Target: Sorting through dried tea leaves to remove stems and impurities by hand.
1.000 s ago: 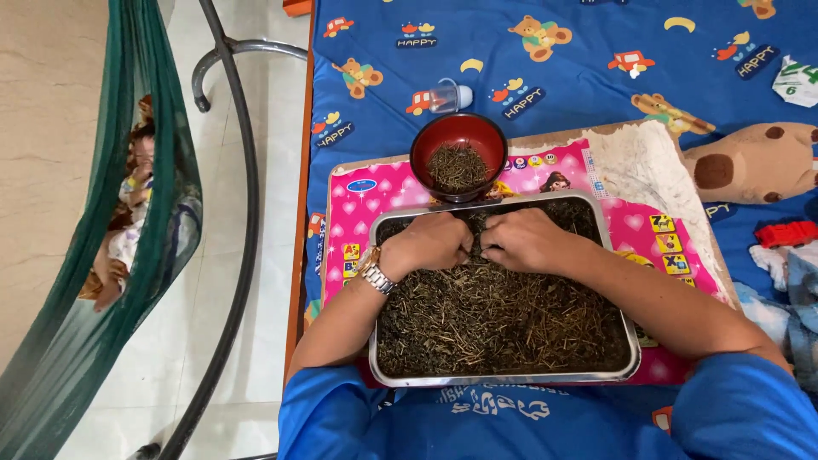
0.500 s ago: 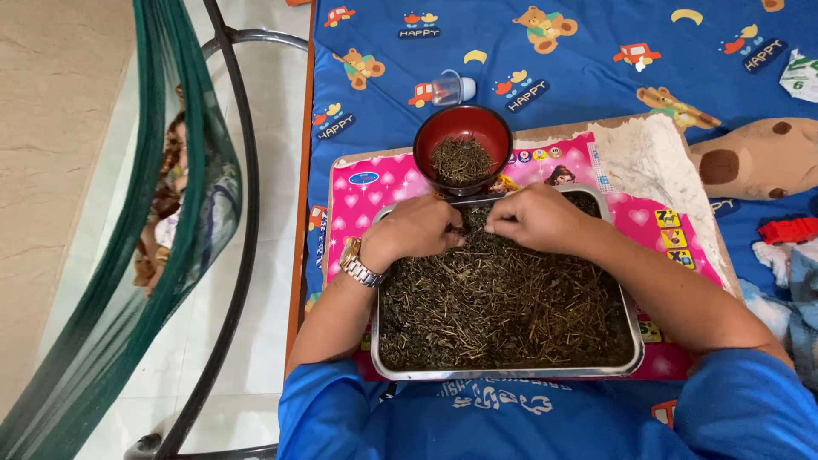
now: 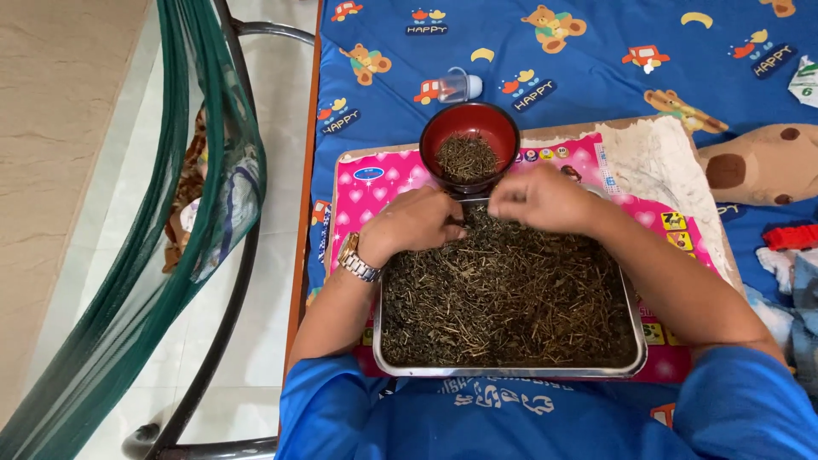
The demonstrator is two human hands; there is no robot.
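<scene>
Metal tray, lower centre: heaped with dried dark stems. Left hand curled, grip closed on stems at far rim. Right hand grip pinched, contents unclear, nearer the red bowl just beyond.

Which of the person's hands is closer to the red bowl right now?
The right hand. It sits just right of the red bowl, close beside its rim. The left hand rests lower, on the dried leaves in the metal tray, below the bowl's left side.
</scene>
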